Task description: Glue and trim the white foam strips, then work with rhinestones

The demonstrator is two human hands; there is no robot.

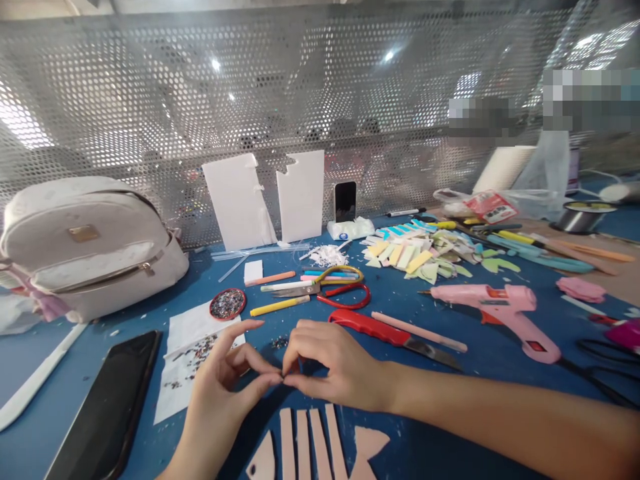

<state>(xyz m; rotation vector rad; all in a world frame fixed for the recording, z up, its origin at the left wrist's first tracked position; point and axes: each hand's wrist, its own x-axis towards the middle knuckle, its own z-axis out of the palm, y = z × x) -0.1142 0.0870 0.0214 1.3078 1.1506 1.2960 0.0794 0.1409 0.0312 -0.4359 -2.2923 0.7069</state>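
My left hand point(227, 387) and my right hand point(337, 367) meet fingertip to fingertip above the blue table. Thumb and index finger are pinched on each, around something too small to make out. Just below them lie several pale pink strips point(303, 443), a pink fish-head shape with a dark eye point(263, 459) and a pink tail shape point(370, 445). Beside my left hand, small dark bits point(193, 355) are scattered on a white paper point(173, 387). A red-rimmed dish point(228, 304) of similar bits sits on its upper edge. More dark bits point(280, 343) lie just beyond my fingertips.
Scissors point(345, 288), markers point(280, 305) and a red-handled knife point(373, 328) lie ahead. To the right is a pink glue gun point(493, 303); behind it, a heap of coloured scraps point(420, 253). A dark phone point(107, 407) and a white backpack point(95, 250) are at left.
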